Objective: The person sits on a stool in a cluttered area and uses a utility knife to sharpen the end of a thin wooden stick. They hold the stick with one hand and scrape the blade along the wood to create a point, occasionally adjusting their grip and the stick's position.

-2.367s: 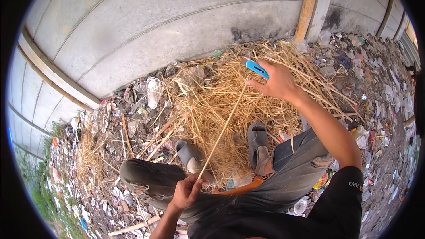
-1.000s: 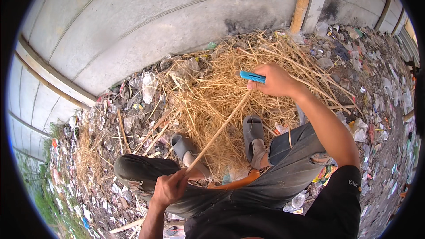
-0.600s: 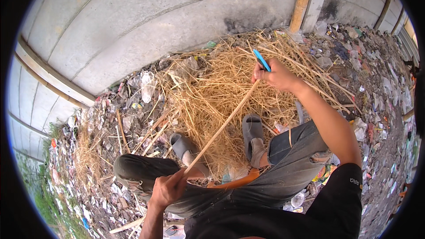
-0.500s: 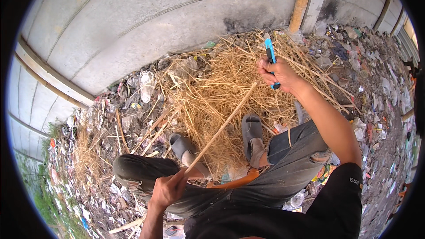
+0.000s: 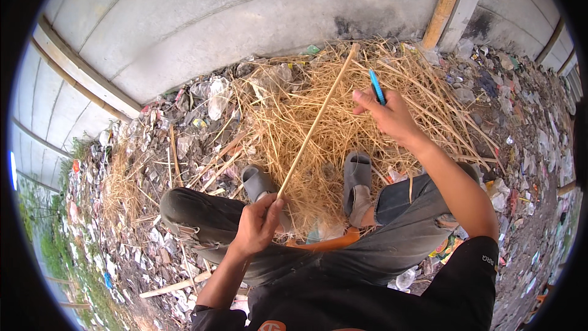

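My left hand [image 5: 260,224] is closed around the lower end of a long, thin pale bamboo strip [image 5: 315,124], which slants up and away to the right. Its far end reaches over a heap of straw-coloured shavings [image 5: 343,124]. To the right, my right hand [image 5: 394,117] holds a blue utility knife [image 5: 376,87] above the heap, its front pointing away from me. The palm and fingers cover the rest of the knife, and the blade does not show clearly. Strip and knife are apart.
Grey sandals [image 5: 357,175] are on my feet at the heap's near side. Something orange [image 5: 334,244] lies beneath my legs. Plastic litter [image 5: 217,98] covers the ground all around. Beyond stand a grey concrete wall [image 5: 257,18] and a bamboo post [image 5: 446,3].
My left hand has risen a little, and the strip's far end has swung up and farther away. The knife has tilted in my right hand, which has come slightly lower and nearer.
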`<state>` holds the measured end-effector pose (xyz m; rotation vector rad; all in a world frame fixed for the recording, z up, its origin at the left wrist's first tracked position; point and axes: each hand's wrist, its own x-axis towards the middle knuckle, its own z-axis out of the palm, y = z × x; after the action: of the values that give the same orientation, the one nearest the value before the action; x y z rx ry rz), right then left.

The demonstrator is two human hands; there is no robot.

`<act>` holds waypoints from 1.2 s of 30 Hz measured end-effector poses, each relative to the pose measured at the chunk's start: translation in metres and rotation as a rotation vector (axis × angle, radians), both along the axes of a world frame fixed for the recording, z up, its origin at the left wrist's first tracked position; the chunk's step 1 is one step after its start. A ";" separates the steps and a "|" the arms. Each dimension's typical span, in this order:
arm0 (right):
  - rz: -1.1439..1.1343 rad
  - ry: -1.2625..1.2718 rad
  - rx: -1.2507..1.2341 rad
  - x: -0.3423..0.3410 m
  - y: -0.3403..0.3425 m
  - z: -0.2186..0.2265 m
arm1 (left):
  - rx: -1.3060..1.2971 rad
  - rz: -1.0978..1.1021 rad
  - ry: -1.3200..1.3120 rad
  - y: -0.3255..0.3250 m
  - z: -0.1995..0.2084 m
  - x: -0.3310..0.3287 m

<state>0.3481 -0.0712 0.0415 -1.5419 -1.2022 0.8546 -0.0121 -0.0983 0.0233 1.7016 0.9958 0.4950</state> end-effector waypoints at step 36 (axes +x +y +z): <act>-0.196 0.654 0.048 0.029 0.012 0.016 | 0.173 -0.155 0.001 -0.013 -0.014 0.015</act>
<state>0.3767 -0.0595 0.0577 -1.1750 -0.5823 1.0749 0.0025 -0.1114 0.0096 1.9168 0.8328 0.4905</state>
